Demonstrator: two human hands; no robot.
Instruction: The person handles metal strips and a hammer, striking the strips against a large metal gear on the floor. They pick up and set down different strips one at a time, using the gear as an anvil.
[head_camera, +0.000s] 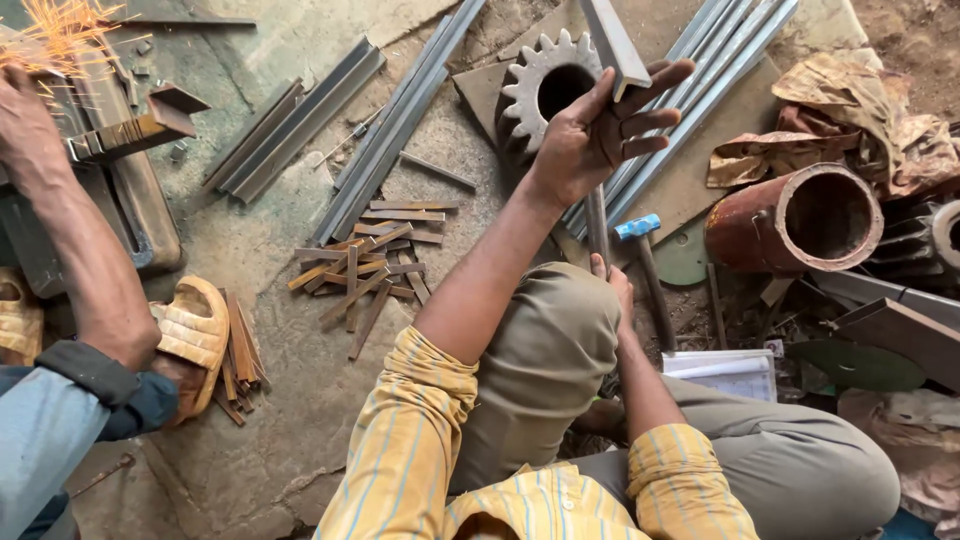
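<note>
- Lowest in the frame, just above my knee at centre, my right hand (612, 285) is closed round the lower end of a narrow grey flat steel bar (597, 225) that stands roughly upright. I judge a firm wrap low on the bar is best, with the wrist braced on the knee so the top does not wobble.
- Just right of that bar, a hammer with a blue head and dark handle (637, 227) lies on the ground, apart from both hands.
- Higher, at upper centre, my left hand (590, 135) holds a short grey steel angle piece (615, 40). The thumb and palm pinch its lower end and the fingers are splayed rather than curled. I think this grip is loose, and curling the fingers in, clear of the cut edges, would steady the piece.
- Right behind that hand sits a large grey toothed steel gear wheel (545, 85), near my knuckles, so I would mind its teeth.
- Beyond, at the top right, long grey steel sections (700, 60) lie slanting across the ground.
- At far upper left another person's hand (25, 120) works metal amid orange sparks (60, 30). They are well apart from me, but I would turn my face away.
</note>
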